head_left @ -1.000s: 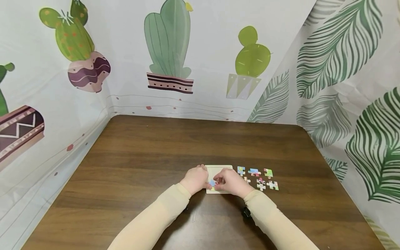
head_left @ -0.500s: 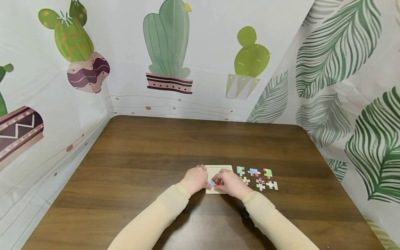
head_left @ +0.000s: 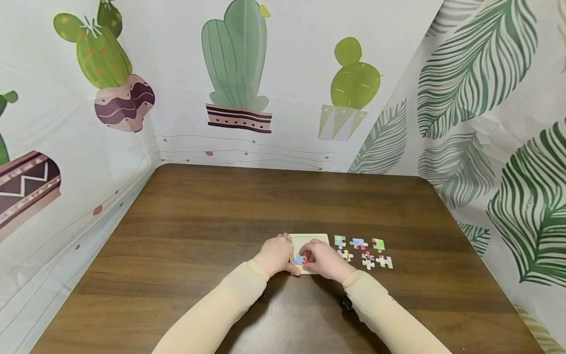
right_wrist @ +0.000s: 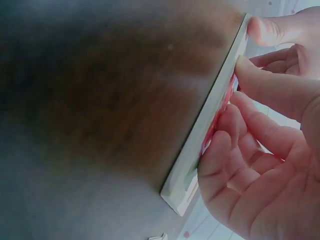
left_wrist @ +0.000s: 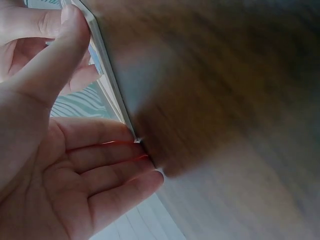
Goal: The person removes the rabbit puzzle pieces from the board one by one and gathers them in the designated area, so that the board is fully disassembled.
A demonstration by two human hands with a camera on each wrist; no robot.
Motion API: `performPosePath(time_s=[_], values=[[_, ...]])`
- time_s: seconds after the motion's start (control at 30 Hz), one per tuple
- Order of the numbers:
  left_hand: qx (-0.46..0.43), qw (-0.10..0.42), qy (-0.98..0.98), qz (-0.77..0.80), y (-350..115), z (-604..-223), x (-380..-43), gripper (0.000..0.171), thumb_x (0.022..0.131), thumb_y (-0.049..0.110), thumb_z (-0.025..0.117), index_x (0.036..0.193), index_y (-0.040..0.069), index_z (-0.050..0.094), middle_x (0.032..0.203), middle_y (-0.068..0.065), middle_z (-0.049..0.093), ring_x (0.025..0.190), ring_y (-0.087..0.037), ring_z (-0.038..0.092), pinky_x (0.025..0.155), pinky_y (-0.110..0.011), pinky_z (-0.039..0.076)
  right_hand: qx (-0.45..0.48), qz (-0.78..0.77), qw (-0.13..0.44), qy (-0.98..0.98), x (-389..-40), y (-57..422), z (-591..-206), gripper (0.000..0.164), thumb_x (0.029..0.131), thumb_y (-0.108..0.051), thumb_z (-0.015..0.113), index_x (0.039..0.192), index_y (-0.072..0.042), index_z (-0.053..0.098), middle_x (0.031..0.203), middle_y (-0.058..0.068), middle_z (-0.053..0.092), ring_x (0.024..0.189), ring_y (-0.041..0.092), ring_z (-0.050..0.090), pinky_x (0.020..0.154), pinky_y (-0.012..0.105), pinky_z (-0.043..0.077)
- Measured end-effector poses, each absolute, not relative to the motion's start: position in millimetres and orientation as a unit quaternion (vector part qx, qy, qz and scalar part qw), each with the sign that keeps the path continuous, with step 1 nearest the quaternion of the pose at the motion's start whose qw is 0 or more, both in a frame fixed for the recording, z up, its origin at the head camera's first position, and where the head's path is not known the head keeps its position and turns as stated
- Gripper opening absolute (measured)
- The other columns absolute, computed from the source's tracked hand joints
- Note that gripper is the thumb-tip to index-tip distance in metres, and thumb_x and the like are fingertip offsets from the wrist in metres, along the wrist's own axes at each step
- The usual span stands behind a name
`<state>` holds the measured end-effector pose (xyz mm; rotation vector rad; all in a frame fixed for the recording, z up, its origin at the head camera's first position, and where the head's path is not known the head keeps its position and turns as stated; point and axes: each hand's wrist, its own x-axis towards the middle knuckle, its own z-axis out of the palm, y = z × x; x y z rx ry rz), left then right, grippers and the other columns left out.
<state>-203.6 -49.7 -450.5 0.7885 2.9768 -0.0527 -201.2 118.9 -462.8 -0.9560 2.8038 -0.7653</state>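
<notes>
A pale, square puzzle tray (head_left: pixel 311 236) lies on the table between both hands. My left hand (head_left: pixel 273 255) holds its left side; in the left wrist view the thumb (left_wrist: pixel 75 25) lies over one corner and the fingertips meet the tray's edge (left_wrist: pixel 114 80). My right hand (head_left: pixel 326 260) reaches over the tray and pinches a red puzzle piece (head_left: pixel 305 261) near the front. In the right wrist view the thumb is at the rim (right_wrist: pixel 200 127), with curled fingers beside the red piece. A blue puzzle piece (head_left: pixel 298 258) sits left of it, inside the tray.
Several loose jigsaw pieces lie right of the tray in two rows, among them a blue one (head_left: pixel 359 243), a green and red one (head_left: pixel 378 244) and a white and green one (head_left: pixel 384 261). Brown wooden table (head_left: pixel 221 206); printed cloth (head_left: pixel 300 73) hangs behind.
My left thumb has slid toward the tray's near edge, uncovering more of the pieces at the front left. The right hand keeps almost the same place, its fingers at the red puzzle piece.
</notes>
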Motion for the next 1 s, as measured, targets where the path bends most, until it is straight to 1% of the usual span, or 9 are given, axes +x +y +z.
performPosePath(time_s=[0.17, 0.33, 0.43, 0.53, 0.7, 0.8, 0.93, 1.0], values=[[0.250, 0.038, 0.967, -0.017, -49.0, -449.5, -203.2, 0.097, 0.061, 0.064, 0.076, 0.125, -0.007, 0.058, 0.126, -0.020, 0.059, 0.116, -0.028, 0.058, 0.080, -0.034, 0.055, -0.302, -0.282, 0.064, 0.908, -202.7, 119.4, -463.1, 0.025, 0.074, -0.003, 0.078, 0.093, -0.003, 0.061, 0.076, 0.003, 0.055, 0.068, 0.011, 0.050, 0.061, 0.022, 0.045], [0.249, 0.030, 0.968, -0.017, -48.6, -449.5, -202.0, 0.096, 0.060, 0.064, 0.077, 0.123, -0.007, 0.059, 0.124, -0.019, 0.061, 0.113, -0.027, 0.060, 0.077, -0.033, 0.056, -0.298, -0.314, 0.077, 0.898, -203.9, 121.3, -463.7, 0.027, 0.074, 0.000, 0.077, 0.092, -0.004, 0.057, 0.077, 0.004, 0.056, 0.066, 0.012, 0.051, 0.061, 0.021, 0.044], [0.250, 0.026, 0.968, -0.016, -48.5, -450.1, -201.7, 0.096, 0.060, 0.064, 0.078, 0.122, -0.007, 0.060, 0.122, -0.019, 0.061, 0.112, -0.027, 0.061, 0.075, -0.033, 0.056, -0.281, -0.332, 0.080, 0.897, -204.9, 122.7, -463.9, 0.022, 0.076, 0.001, 0.074, 0.090, -0.005, 0.057, 0.076, 0.002, 0.057, 0.066, 0.009, 0.052, 0.061, 0.021, 0.045], [0.250, 0.027, 0.968, -0.016, -48.3, -449.8, -201.6, 0.094, 0.060, 0.063, 0.078, 0.121, -0.006, 0.060, 0.121, -0.018, 0.062, 0.112, -0.027, 0.061, 0.073, -0.033, 0.056, -0.260, -0.346, 0.082, 0.898, -205.9, 124.0, -463.4, 0.014, 0.079, -0.002, 0.072, 0.084, -0.007, 0.060, 0.072, -0.001, 0.058, 0.065, 0.006, 0.051, 0.060, 0.021, 0.044], [0.250, 0.030, 0.968, -0.018, -48.0, -447.7, -201.4, 0.092, 0.060, 0.063, 0.078, 0.119, -0.006, 0.061, 0.119, -0.018, 0.062, 0.110, -0.027, 0.061, 0.071, -0.033, 0.056, -0.246, -0.352, 0.087, 0.899, -206.5, 125.4, -463.4, 0.011, 0.082, -0.006, 0.072, 0.078, -0.009, 0.062, 0.069, -0.006, 0.058, 0.064, 0.004, 0.051, 0.061, 0.021, 0.044], [0.248, 0.033, 0.968, -0.015, -48.0, -447.6, -201.2, 0.093, 0.060, 0.063, 0.078, 0.120, -0.006, 0.061, 0.119, -0.018, 0.062, 0.109, -0.027, 0.061, 0.071, -0.033, 0.056, -0.257, -0.355, 0.096, 0.894, -206.2, 124.9, -463.9, 0.007, 0.082, -0.006, 0.072, 0.085, -0.006, 0.066, 0.068, -0.005, 0.059, 0.062, 0.003, 0.051, 0.060, 0.020, 0.044], [0.247, 0.036, 0.968, -0.013, -47.8, -448.2, -201.2, 0.093, 0.060, 0.062, 0.078, 0.120, -0.006, 0.060, 0.119, -0.018, 0.062, 0.109, -0.027, 0.061, 0.071, -0.033, 0.056, -0.281, -0.333, 0.103, 0.894, -205.9, 122.7, -464.0, 0.019, 0.081, -0.007, 0.072, 0.099, -0.001, 0.069, 0.069, -0.004, 0.059, 0.061, 0.002, 0.049, 0.059, 0.020, 0.044], [0.247, 0.037, 0.968, -0.013, -47.7, -448.2, -201.3, 0.093, 0.060, 0.062, 0.078, 0.120, -0.006, 0.060, 0.118, -0.018, 0.062, 0.109, -0.027, 0.061, 0.071, -0.033, 0.056, -0.285, -0.319, 0.099, 0.899, -206.2, 121.9, -464.2, 0.021, 0.081, -0.007, 0.073, 0.101, -0.001, 0.070, 0.069, -0.004, 0.058, 0.062, 0.003, 0.049, 0.059, 0.020, 0.044]])
